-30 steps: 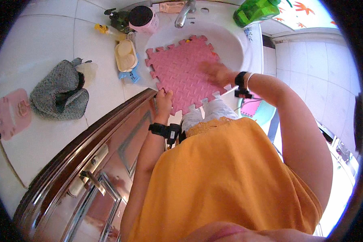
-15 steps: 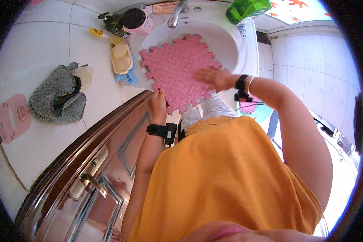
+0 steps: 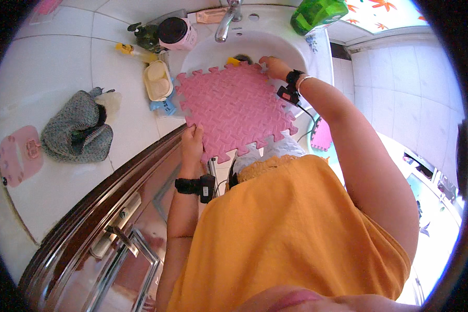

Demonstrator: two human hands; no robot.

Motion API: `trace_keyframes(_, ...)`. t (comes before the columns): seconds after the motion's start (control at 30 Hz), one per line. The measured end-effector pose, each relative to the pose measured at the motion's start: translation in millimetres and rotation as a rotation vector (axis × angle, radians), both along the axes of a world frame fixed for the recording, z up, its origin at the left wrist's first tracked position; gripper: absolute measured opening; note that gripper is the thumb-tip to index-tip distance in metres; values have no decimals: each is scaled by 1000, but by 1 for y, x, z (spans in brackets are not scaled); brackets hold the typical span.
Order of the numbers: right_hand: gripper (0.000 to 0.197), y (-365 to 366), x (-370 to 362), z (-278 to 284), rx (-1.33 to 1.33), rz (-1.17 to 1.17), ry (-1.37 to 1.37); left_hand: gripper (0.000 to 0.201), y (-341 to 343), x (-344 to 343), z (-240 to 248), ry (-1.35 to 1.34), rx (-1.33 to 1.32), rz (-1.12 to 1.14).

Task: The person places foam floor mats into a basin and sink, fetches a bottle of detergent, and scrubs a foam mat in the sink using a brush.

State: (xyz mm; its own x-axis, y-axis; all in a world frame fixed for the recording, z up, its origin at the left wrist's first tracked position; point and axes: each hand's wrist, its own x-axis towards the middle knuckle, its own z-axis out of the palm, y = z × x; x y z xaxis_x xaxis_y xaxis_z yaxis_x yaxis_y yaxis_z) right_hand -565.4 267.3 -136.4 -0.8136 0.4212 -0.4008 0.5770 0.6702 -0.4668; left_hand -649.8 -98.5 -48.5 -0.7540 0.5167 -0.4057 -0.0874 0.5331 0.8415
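A pink foam mat tile [image 3: 234, 109] with jigsaw edges and a ridged surface is held tilted over the front of the white sink [image 3: 203, 52]. My left hand [image 3: 192, 143] is closed on its near left edge, thumb on top. At the tile's far right corner my right hand [image 3: 275, 67] is closed, fingertips pinching the corner. Behind the far edge, a yellow thing [image 3: 233, 61] and a dark round thing [image 3: 243, 57] show in the basin, mostly hidden by the tile. Above the basin stands the chrome tap [image 3: 225, 26].
A green bottle [image 3: 317, 15] stands at the sink's right rear. Left of the basin are a pink jar with a black lid [image 3: 176, 34] and a cream soap dish [image 3: 158, 80]. A grey cloth [image 3: 75, 127] hangs on the wall. Another pink tile [image 3: 321, 134] lies in a basin at right.
My right hand has gone from the tile's surface to its far right corner. The tile has shifted toward me, uncovering the yellow and dark things in the sink. My left hand keeps its hold.
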Motion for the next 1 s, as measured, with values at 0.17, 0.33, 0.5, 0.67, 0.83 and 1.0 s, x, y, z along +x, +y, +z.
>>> trace_keyframes(0.17,42,13,-36,-18,33,-12,-18,32,9,-8,8,-13,57,21)
trace_keyframes(0.33,33,-16,-102,4,165,342,87,30,6,-9,-3,-304,147,182)
trace_keyframes(0.5,39,-41,-144,7,95,244,-98,28,5,-19,3,-232,32,78)
trace_keyframes(0.67,38,-48,-169,19,38,398,-173,27,-9,-23,3,-161,8,73)
trace_keyframes(0.83,27,-58,-164,26,113,381,335,25,-28,-24,-22,-178,153,143)
trace_keyframes(1.0,25,-121,-131,72,-51,715,518,26,-26,-38,-26,-118,145,105)
